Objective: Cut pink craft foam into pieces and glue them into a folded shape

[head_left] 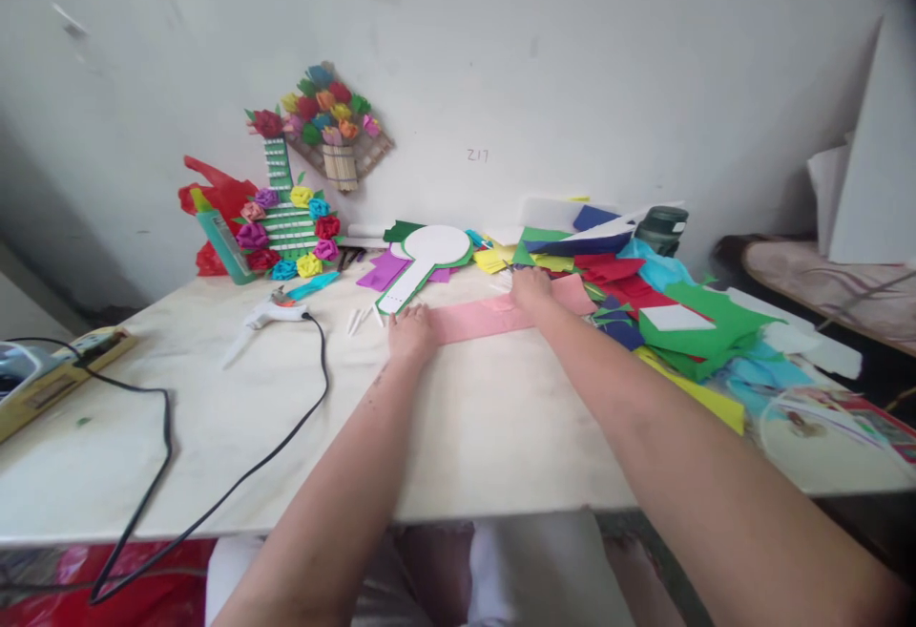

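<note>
A long pink paper strip (479, 317) lies flat on the pale table (215, 417). My left hand (410, 333) rests on the strip's left end, fingers curled down onto it. At the strip's right end my right hand (530, 286) presses down, fingers bent; what lies under them is hidden. Just beyond the strip lies a white paddle-shaped cutout with a green border (427, 260) on purple paper (383, 270).
A heap of coloured paper sheets (673, 317) fills the right side, with a dark jar (662, 226) behind. A glue gun (276, 314) with a black cord (236, 479) lies left. Paper-flower crafts (293, 221) lean against the wall. A box (50, 374) sits far left.
</note>
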### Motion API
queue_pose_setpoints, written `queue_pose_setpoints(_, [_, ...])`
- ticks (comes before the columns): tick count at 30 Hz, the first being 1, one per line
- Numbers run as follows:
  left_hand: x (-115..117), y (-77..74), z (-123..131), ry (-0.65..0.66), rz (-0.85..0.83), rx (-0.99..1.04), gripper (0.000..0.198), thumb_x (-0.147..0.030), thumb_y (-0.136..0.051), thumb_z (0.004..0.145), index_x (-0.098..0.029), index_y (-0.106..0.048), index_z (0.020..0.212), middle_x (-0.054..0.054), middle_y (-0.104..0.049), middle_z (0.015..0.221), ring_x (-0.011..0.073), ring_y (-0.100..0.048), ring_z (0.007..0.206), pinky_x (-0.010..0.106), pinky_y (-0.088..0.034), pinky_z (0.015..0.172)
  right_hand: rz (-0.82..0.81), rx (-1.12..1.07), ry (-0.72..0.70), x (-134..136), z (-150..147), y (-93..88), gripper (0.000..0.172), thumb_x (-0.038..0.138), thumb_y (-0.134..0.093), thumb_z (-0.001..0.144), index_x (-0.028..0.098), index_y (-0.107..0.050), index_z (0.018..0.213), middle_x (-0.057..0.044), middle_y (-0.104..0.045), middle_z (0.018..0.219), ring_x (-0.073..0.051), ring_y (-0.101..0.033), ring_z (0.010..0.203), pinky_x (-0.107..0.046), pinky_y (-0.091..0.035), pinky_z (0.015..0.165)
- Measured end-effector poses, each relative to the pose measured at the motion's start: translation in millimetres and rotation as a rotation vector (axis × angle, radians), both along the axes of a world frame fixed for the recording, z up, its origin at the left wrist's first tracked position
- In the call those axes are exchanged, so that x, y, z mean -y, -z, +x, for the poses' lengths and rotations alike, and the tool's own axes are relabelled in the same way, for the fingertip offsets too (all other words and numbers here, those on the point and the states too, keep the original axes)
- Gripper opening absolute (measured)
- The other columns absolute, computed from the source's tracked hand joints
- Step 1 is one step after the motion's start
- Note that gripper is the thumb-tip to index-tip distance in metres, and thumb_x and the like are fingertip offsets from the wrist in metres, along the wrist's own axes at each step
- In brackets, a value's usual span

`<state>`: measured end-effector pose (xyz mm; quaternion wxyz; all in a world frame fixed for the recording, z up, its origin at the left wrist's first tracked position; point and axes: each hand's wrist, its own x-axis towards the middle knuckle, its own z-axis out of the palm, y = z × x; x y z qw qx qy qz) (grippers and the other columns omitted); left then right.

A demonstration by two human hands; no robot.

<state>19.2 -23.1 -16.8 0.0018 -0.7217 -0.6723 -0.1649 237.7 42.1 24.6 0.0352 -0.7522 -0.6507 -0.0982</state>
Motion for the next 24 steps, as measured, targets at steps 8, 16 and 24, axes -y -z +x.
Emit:
queue_pose_setpoints(8, [0.7,-3.2,-0.9,-0.006,0.037,0.023,0.034,-0.016,-0.034,0.078,-0.016,-0.056,0.105,0.011,-0.057,0.114,0.0204,-0.044,0.113,0.033,-0.03,0.094,-0.053,-0.024,0.081,-22.3,2.4,0.3,0.035,0.008,-0.038,0.08,0.007,-0.059,0.108,-0.02,-0.058,0.109,-0.025,-0.054,0.102,-0.038,-0.04,0.081])
queue_pose_setpoints(16, [0.0,0.2,1.4,-0.019,0.058,0.015,0.034,-0.019,-0.033,0.079,-0.016,-0.056,0.105,0.01,-0.057,0.114,0.0212,-0.045,0.111,0.037,-0.03,0.094,-0.07,-0.109,0.097,-34.6,4.7,-2.5,0.037,0.008,-0.033,0.082,0.008,-0.059,0.109,-0.019,-0.058,0.11,-0.025,-0.055,0.101,-0.037,-0.042,0.079])
queue_pose_setpoints(24, [-0.8,-0.9,1.4,-0.003,0.037,0.003,0.035,-0.02,-0.034,0.08,-0.017,-0.056,0.107,0.009,-0.055,0.118,0.021,-0.042,0.114,0.037,-0.029,0.095,0.051,-0.118,0.076,-36.9,5.4,-9.8,0.03,0.011,-0.04,0.083,0.006,-0.061,0.102,-0.021,-0.06,0.102,-0.027,-0.057,0.097,-0.036,-0.044,0.078])
